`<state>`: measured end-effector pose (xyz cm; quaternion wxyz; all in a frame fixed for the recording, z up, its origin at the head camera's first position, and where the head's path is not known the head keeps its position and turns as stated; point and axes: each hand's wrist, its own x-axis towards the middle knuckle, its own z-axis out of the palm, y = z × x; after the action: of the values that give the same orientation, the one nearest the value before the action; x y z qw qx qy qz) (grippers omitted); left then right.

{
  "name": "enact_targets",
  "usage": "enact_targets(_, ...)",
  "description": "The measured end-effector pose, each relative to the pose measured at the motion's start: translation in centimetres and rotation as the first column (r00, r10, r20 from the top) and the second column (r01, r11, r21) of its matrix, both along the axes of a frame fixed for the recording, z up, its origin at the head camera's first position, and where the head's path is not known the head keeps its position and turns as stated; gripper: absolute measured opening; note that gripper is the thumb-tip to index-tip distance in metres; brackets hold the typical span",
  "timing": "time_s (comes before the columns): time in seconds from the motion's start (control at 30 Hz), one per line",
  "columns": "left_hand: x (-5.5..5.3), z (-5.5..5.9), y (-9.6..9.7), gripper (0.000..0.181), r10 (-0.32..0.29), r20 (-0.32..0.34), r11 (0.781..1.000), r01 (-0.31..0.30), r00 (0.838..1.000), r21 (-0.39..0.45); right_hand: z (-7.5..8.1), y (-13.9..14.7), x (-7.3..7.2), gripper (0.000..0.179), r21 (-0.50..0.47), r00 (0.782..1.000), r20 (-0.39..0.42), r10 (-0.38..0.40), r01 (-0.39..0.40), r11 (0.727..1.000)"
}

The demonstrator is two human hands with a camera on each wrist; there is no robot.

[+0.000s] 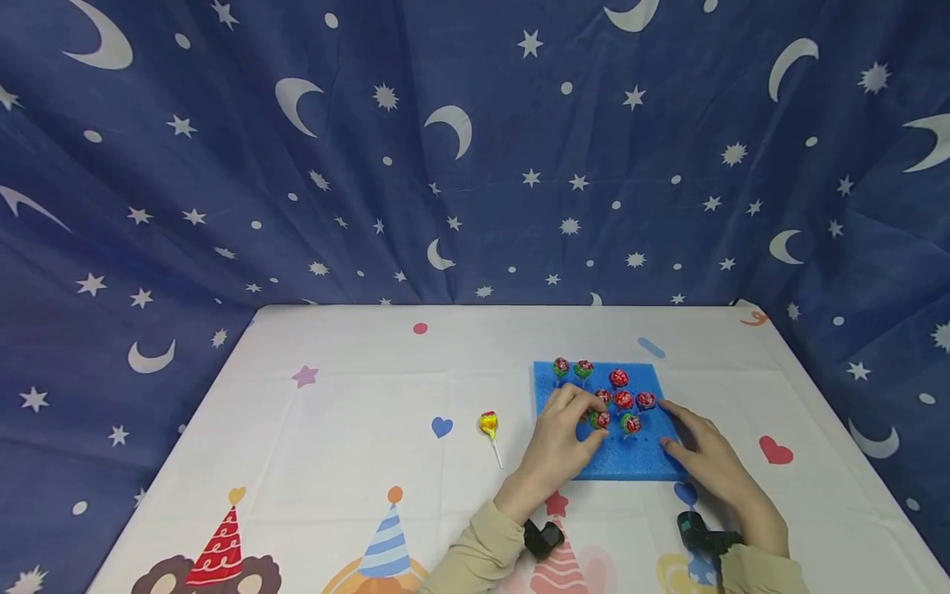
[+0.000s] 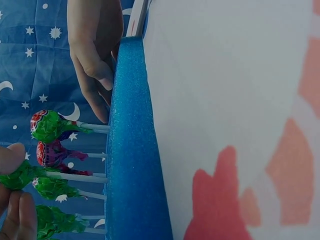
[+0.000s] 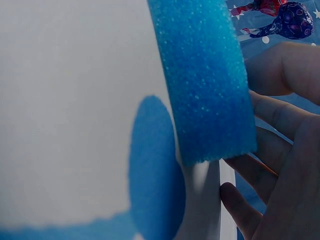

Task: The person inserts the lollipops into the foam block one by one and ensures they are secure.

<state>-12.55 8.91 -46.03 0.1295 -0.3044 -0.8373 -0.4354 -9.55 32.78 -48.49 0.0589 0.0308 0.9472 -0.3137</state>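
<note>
My left hand [image 1: 555,436] is over the left part of a blue foam block [image 1: 631,462]. Between its thumb and fingers it pinches the head of a green-and-red wrapped lollipop [image 1: 599,419]. In the left wrist view that green lollipop [image 2: 22,177] has its white stick pointing towards the foam; whether the tip is in it cannot be made out. Several other lollipops stand upright in the block, among them a red one [image 1: 619,378] and a green-and-red one [image 1: 631,424]. My right hand [image 1: 708,458] rests against the block's right edge, fingers extended and thumb at its side.
A yellow lollipop [image 1: 488,425] lies on the white patterned tablecloth [image 1: 356,412], left of the foam block. A dark blue curtain [image 1: 505,206] with moons and stars hangs behind the table. Each wrist carries a small black camera.
</note>
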Motion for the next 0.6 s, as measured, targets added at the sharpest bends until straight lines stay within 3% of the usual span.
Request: enact_targets(0.6,-0.17,-0.34,-0.26,0.024,-0.029,0.024,0.998,0.028,0.999,0.055,-0.12,-0.02,-0.02,0.064,0.01,1.0,-0.012,0.005,-0.004,1.0)
